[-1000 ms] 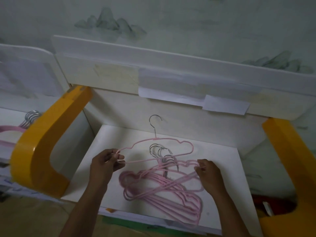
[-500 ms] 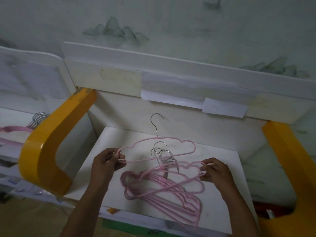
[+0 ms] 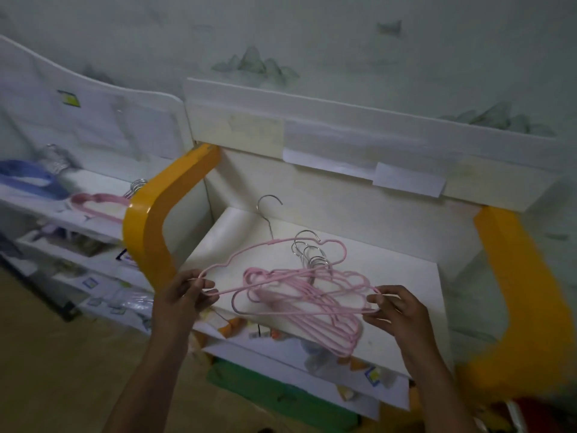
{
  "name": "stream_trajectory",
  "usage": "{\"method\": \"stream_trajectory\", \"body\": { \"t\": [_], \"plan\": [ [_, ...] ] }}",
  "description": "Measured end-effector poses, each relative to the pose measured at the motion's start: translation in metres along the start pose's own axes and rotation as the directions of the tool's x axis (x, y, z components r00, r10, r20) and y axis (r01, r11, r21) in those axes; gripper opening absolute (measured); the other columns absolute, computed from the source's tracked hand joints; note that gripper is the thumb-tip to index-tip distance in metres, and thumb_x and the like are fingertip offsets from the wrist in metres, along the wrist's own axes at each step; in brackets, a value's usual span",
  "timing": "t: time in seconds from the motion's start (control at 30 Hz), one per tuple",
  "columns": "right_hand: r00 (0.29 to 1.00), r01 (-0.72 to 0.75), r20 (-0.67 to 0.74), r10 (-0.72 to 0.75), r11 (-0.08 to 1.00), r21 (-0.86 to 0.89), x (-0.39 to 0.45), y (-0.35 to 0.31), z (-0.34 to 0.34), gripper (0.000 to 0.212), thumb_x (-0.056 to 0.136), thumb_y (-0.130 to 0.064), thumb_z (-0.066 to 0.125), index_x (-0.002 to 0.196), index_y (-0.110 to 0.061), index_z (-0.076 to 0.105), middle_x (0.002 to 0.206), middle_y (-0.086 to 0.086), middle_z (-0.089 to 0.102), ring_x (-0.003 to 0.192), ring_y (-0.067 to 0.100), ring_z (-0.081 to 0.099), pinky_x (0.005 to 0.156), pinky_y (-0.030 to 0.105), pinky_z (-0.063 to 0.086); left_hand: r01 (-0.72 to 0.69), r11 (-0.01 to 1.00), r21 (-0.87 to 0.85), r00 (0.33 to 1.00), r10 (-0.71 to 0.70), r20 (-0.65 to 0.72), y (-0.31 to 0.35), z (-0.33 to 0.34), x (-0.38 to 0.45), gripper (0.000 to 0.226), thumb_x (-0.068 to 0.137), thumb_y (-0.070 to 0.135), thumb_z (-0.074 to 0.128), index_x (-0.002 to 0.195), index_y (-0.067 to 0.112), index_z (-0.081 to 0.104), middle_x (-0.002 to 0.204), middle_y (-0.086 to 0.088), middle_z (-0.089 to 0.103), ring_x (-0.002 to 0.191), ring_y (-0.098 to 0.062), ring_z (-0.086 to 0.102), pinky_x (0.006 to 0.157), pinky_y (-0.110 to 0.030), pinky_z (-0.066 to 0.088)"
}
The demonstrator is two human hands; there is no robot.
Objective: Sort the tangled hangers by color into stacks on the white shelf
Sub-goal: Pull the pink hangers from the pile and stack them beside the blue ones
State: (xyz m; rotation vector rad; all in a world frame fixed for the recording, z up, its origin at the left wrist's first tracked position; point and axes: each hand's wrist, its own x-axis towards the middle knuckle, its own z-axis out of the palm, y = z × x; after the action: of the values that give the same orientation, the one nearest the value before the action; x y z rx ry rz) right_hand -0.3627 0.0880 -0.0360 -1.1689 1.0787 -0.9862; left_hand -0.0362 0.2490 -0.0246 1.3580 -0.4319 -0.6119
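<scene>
A tangle of several pink hangers (image 3: 315, 307) with metal hooks lies on the white shelf (image 3: 402, 310) between two yellow side pieces. One pink hanger (image 3: 265, 246) is lifted off the tangle, its hook pointing to the back wall. My left hand (image 3: 184, 295) pinches that hanger's left end. My right hand (image 3: 396, 310) pinches the right end of a pink hanger at the tangle's right side. On the shelf to the left lie a stack of pink hangers (image 3: 96, 203) and a stack of blue ones (image 3: 29, 178).
The yellow side piece on the left (image 3: 156, 223) stands close to my left hand; the one on the right (image 3: 527, 285) borders the shelf. Lower shelves hold papers and small items (image 3: 243, 329). A green box (image 3: 281, 398) sits below.
The view has swung left and down, bringing the left shelf with its stacks into sight. Both hands keep their hold; the tangle has shifted slightly toward the shelf's front edge.
</scene>
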Motion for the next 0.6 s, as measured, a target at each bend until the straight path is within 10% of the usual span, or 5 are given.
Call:
{"method": "stream_trajectory", "body": {
  "t": [0.4,0.6],
  "plan": [
    [0.982,-0.036,0.188,0.029,0.999,0.031,-0.04,-0.002,0.088,0.014,0.089,0.008,0.059,0.103,0.002,0.059,0.099,0.028,0.069,0.083,0.043,0.071,0.065,0.04,0.061,-0.107,0.994,0.027,0.971,0.11,-0.211,0.024,-0.117,-0.055,0.018,0.097,0.004,0.053,0.109,0.001,0.067,0.089,-0.02,0.069,0.079,-0.024,0.071,0.069,-0.028,0.061],
    [0.958,0.04,0.285,-0.028,0.999,-0.036,-0.063,-0.012,0.157,0.019,0.088,0.006,0.064,0.105,0.003,0.058,0.101,0.016,0.069,0.075,0.015,0.074,0.057,0.024,0.059,-0.134,0.99,-0.04,0.952,0.117,-0.283,0.037,-0.186,-0.057,0.016,0.096,0.007,0.055,0.103,0.009,0.069,0.084,-0.011,0.072,0.08,-0.022,0.071,0.068,-0.026,0.06]
  ]
}}
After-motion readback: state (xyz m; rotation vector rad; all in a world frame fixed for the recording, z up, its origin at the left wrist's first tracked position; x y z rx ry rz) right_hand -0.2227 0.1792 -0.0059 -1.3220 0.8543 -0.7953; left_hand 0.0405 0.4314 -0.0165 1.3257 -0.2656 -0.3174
